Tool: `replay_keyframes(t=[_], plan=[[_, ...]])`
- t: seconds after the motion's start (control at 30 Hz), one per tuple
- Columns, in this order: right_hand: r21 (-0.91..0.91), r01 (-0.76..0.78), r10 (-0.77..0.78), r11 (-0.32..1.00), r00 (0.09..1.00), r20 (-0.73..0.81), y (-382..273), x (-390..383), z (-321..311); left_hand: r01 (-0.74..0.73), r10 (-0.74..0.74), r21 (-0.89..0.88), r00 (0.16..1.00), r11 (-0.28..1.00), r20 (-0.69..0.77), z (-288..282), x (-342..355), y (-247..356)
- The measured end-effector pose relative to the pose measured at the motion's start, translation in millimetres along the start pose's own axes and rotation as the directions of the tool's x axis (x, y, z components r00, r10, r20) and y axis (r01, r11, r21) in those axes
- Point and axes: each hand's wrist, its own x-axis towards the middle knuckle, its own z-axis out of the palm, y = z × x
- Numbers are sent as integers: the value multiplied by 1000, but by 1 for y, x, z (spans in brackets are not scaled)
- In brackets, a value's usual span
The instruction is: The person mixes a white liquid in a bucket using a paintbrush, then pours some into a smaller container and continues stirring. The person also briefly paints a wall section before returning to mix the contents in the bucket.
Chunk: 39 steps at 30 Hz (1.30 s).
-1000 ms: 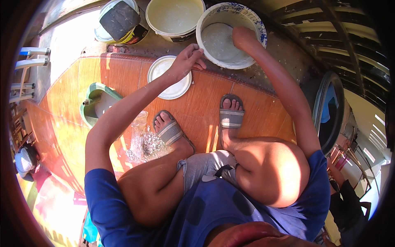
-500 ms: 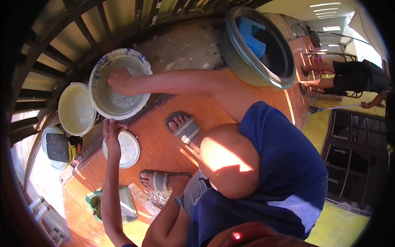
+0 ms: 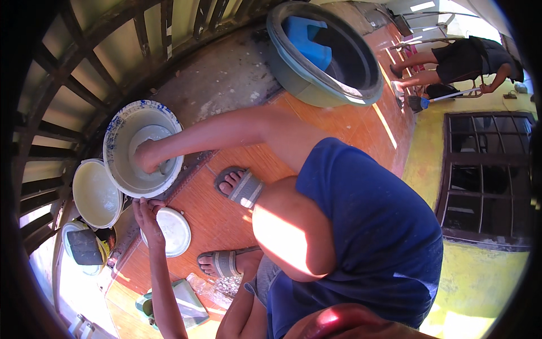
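My right hand (image 3: 148, 156) is down inside a white bucket (image 3: 116, 169) whose rim is speckled with blue. Its fingers are curled and partly hidden, and a small pale thing or patch shows beside them. Cloudy, whitish liquid (image 3: 151, 134) lies in the bottom. At the bucket's near rim, my left hand (image 3: 148, 213) has its fingertips on the edge, with the thumb held apart. A round white lid (image 3: 174, 231) lies on the tiles just beside that hand. Touching the bucket on the left is a second, cream bucket (image 3: 93, 192), wet inside.
A smaller pail with a dark grey block (image 3: 84, 247) stands farther left. A large dark tub (image 3: 361, 93) holds a blue plastic stool (image 3: 307, 42). Near my feet lie a green dustpan (image 3: 189, 305) and clear plastic (image 3: 212, 291). Another person (image 3: 468, 59) holds a broom (image 3: 418, 103).
My view has shifted, so the buckets sit lower and farther left. My right hand has moved slightly toward the bucket's near side. The other person's broom has moved.
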Motion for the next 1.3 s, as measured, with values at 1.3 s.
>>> replay_keyframes(t=[1.3], plan=[[-60, -246, 233, 967, 958, -165, 20, -53, -33, -2, 3, 31, 1000, 1000, -17, 2, -1, 7]])
